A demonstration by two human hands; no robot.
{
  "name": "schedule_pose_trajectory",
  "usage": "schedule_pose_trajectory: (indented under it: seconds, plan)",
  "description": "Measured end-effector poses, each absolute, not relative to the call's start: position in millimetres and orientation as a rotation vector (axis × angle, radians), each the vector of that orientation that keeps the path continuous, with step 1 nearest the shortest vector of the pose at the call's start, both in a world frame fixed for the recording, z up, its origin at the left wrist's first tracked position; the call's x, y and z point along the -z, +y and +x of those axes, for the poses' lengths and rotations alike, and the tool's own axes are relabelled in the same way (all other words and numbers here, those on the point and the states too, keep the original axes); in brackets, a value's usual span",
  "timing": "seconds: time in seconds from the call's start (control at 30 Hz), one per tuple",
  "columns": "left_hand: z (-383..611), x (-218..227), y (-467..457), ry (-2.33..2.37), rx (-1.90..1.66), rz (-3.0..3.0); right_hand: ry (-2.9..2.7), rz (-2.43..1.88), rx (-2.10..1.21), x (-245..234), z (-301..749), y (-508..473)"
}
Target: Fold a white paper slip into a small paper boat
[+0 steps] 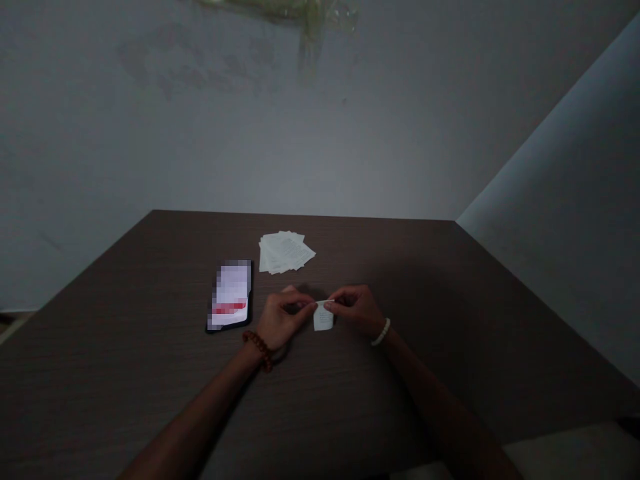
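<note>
A small white slip of paper (323, 318) lies at the middle of the dark wooden table (125, 373), its top edge lifted. My left hand (284, 320), with a brown bead bracelet at the wrist, pinches the slip's upper left edge. My right hand (356, 309), wearing a white bead bracelet, pinches the upper right edge. Both hands' fingers are closed on the paper, which looks partly folded over at the top.
A fanned stack of several white paper slips (285, 252) lies just beyond my hands. A phone (231, 295) with a lit screen rests flat to the left. Grey walls stand behind the table and to its right.
</note>
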State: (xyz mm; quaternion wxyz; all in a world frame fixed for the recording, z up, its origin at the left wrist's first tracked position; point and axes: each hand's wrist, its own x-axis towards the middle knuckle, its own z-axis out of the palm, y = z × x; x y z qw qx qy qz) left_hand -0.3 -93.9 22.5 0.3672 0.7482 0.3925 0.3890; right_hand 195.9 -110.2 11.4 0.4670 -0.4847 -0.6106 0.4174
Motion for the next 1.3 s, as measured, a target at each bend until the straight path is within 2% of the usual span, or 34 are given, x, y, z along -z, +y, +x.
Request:
schedule_pose_trajectory:
  seconds: [1.3]
  plan:
    - [0, -25, -93, 0.95, -1.014, 1.815, -1.435, -1.124, -1.184, -6, 204, -106]
